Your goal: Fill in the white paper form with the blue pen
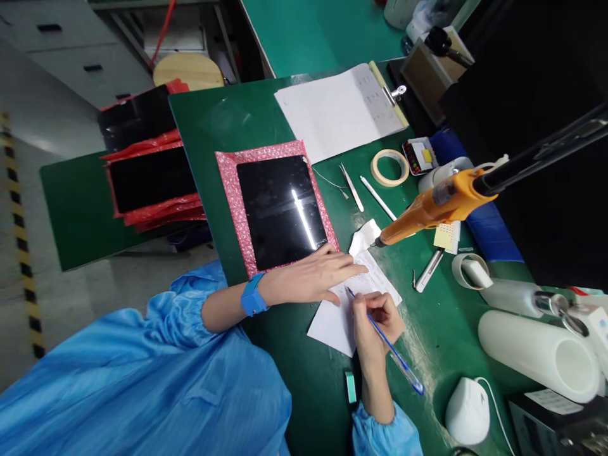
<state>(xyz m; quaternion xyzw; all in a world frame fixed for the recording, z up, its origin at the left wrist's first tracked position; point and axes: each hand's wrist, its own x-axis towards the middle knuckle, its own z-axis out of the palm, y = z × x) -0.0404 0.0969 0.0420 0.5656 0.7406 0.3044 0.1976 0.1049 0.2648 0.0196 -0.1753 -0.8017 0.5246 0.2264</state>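
Observation:
My right hand (pixel 379 320) grips a blue pen (pixel 401 361), its tip resting at a white sheet of paper (pixel 332 326) on the green bench. Flat across the upper part of that sheet lies my left hand (pixel 318 275), fingers stretched out and pointing right; a blue band circles its wrist. Just beyond the left hand is a black glass panel (pixel 280 209) on pink bubble wrap (pixel 230 190). A crumpled white scrap (pixel 365 236) sits at the paper's upper edge. The writing on the sheet is too small to read.
An orange electric screwdriver (pixel 427 202) hangs over the bench. Tweezers (pixel 351 188), a white stick (pixel 377 197), a tape roll (pixel 389 168) and a clipboard (pixel 337 114) lie behind. At right are a mouse (pixel 468 411) and a white roll (pixel 536 354). Wrapped panels (pixel 152 180) stand left.

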